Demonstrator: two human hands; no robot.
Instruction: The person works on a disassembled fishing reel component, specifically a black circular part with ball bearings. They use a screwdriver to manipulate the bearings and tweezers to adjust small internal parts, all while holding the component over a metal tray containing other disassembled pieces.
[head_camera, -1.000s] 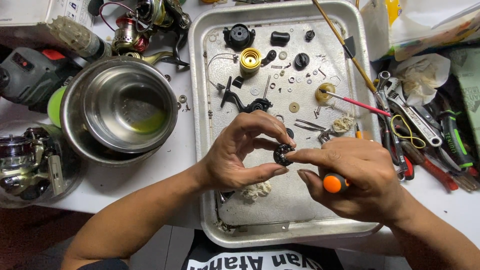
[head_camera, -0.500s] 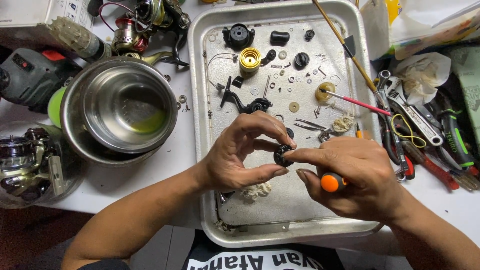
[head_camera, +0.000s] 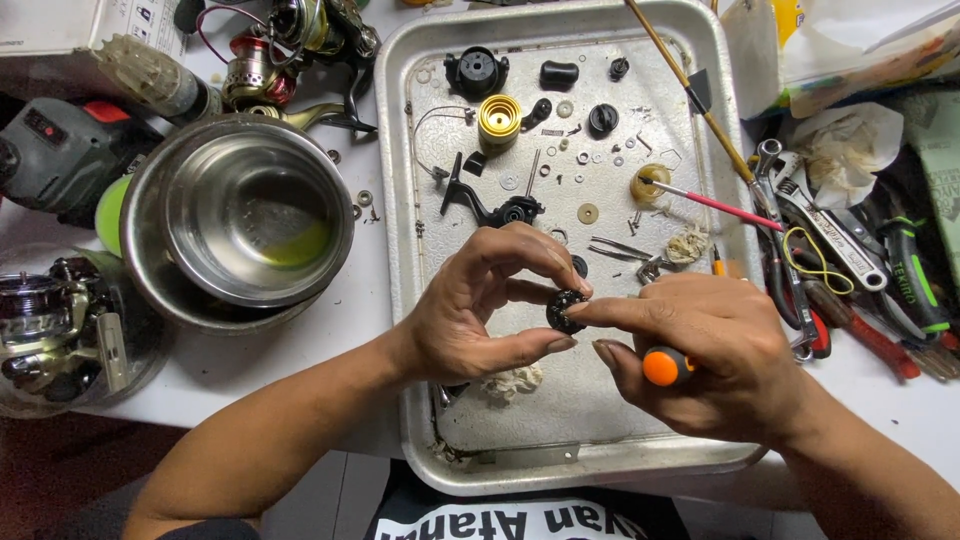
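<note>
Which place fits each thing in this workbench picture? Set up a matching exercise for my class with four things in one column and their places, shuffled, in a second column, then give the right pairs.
Things
1. small black round part
2. orange-ended tool handle
3. yellow spool
4. steel bowl

Places
A. on the table left of the metal tray
B. tucked in the palm of the right hand
C. pinched between the fingertips of both hands, the left hand included
D. lying in the tray's far part

Pairs: 1-C, 2-B, 3-D, 4-A
</note>
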